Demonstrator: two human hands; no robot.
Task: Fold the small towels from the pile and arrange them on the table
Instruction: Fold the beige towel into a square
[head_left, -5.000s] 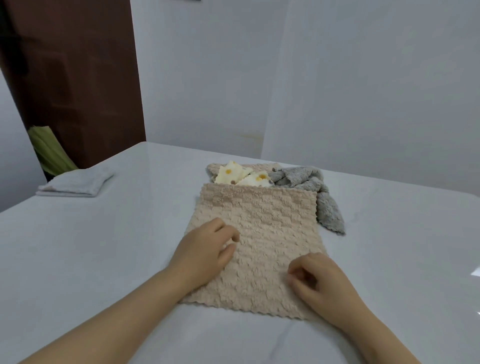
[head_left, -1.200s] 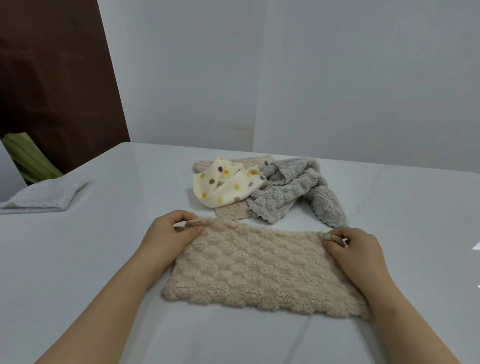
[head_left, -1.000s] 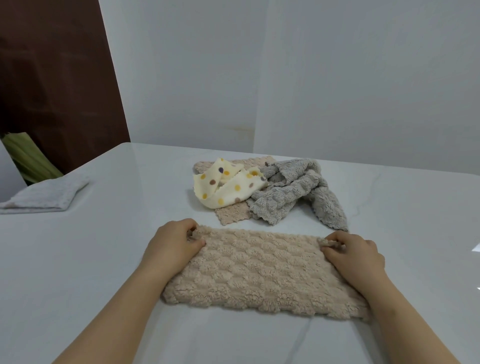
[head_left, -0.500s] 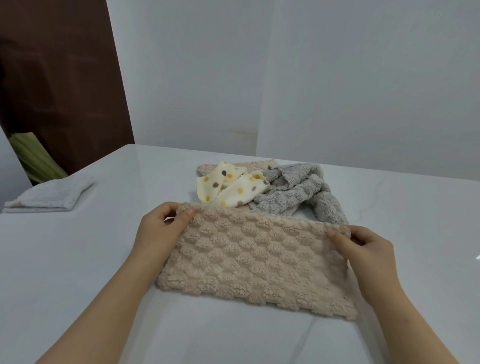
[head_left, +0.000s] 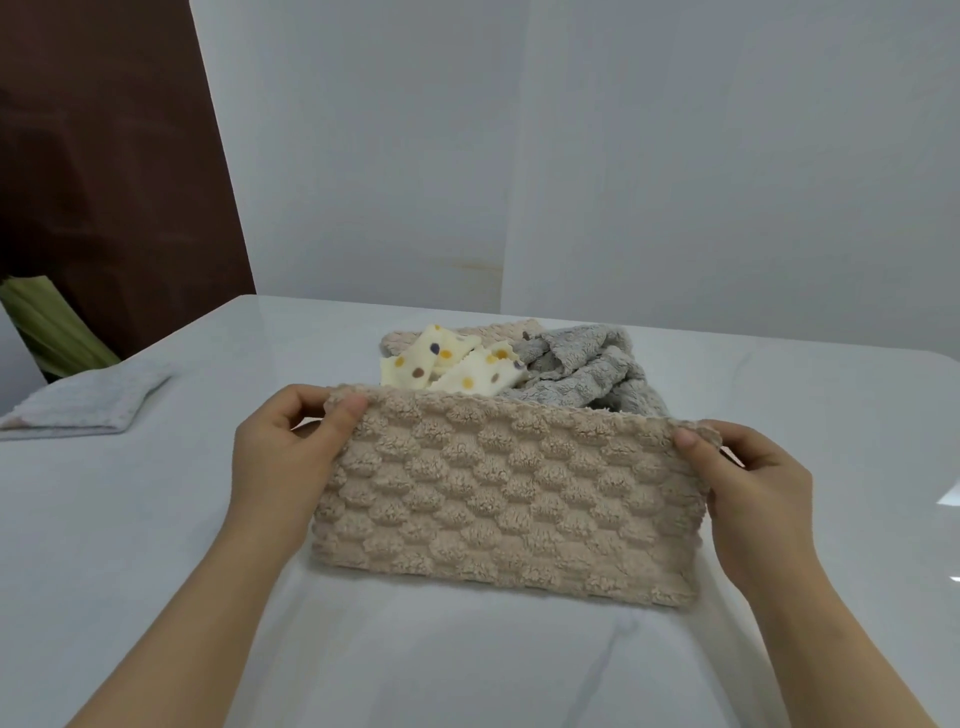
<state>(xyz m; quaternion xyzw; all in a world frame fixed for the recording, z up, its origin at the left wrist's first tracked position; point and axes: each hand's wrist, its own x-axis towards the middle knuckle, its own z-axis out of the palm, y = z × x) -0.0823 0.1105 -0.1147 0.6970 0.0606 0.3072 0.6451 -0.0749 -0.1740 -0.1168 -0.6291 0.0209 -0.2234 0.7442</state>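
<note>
Pale folded towel (head_left: 78, 405) at far left of the tabletop (head_left: 156, 545), same spot as in every earlier frame I have. A green object (head_left: 47, 327) is behind it, against the brown panel (head_left: 104, 156).

My left hand (head_left: 291, 457) pinches the top left corner of the beige towel (head_left: 509, 499), thumb on the near face and fingers curled behind. That towel is folded to a long band, centre of the tabletop, between both hands. One second ago it lay flat. Half a second ago its far edge was only partly up. Now that edge is raised higher and the band stands tilted toward me, with its near edge low at the tabletop; I cannot tell if it touches.

Behind it is the pile: a cream spotted towel (head_left: 447, 364) on a second beige one (head_left: 467, 332), with the grey towel (head_left: 587, 374) to the right. The raised edge hides more of the pile than half a second ago.

My right hand (head_left: 753, 493) pinches the top right corner the same way, thumb in front and fingers wrapped behind. Both grips are unchanged from the previous frame.
</note>
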